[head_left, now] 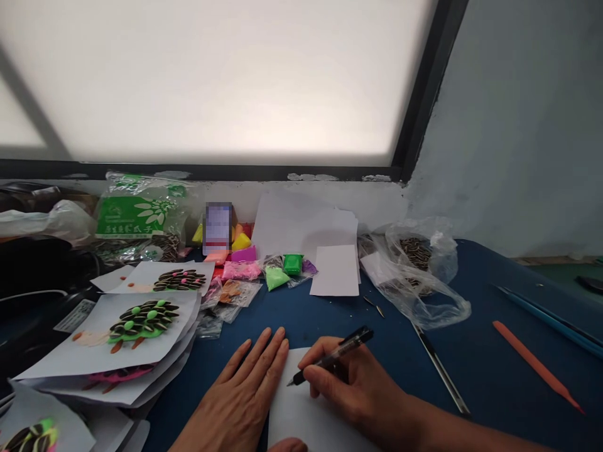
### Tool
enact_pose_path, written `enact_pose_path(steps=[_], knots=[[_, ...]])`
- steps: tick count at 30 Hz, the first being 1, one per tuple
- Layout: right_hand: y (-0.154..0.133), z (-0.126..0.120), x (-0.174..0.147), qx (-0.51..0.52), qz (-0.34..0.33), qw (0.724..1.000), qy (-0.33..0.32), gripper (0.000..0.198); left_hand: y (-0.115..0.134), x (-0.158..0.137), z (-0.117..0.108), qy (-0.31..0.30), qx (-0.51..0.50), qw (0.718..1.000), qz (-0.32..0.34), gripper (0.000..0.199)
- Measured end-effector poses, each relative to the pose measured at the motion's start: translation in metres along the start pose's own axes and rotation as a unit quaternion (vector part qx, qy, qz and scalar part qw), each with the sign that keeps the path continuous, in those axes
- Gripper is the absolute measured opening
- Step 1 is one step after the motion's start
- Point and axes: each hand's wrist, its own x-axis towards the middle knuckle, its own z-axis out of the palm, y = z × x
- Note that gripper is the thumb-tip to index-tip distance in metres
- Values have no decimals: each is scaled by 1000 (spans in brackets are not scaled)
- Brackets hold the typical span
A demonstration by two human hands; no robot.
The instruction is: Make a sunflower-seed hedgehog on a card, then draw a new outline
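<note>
A black pen [335, 353] is gripped in my right hand [358, 392], its tip just over or on a white sheet of paper [308, 417] at the table's near edge. I cannot tell whether the tip touches, and no marks show on the visible part. My left hand [245, 389] lies flat with fingers stretched out, along the sheet's left edge. To its left is a stack of papers [174, 361]; the top one bears a hedgehog picture [141, 323] made of striped seeds and green clay.
Bags of coloured clay [277, 276], blank paper [335, 270] and a phone [217, 229] stand at the back. A plastic bag of seeds [417, 257] lies right of them. Another pen [440, 370], an orange clay tool [537, 364] and blue tweezers [551, 320] lie to the right.
</note>
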Motion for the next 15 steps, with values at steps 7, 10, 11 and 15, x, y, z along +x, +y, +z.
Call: enact_pose_path(steps=[7, 10, 11, 15], knots=[[3, -1, 2, 7, 11, 999, -31, 15, 0, 2, -3, -15, -26, 1000, -3, 75], [6, 0, 2, 6, 7, 999, -42, 15, 0, 2, -1, -11, -29, 1000, -4, 73], [7, 1, 2, 4, 4, 999, -41, 15, 0, 1, -1, -11, -30, 999, -4, 72], [6, 1, 1, 11, 3, 999, -43, 15, 0, 0, -2, -12, -32, 999, -6, 73]])
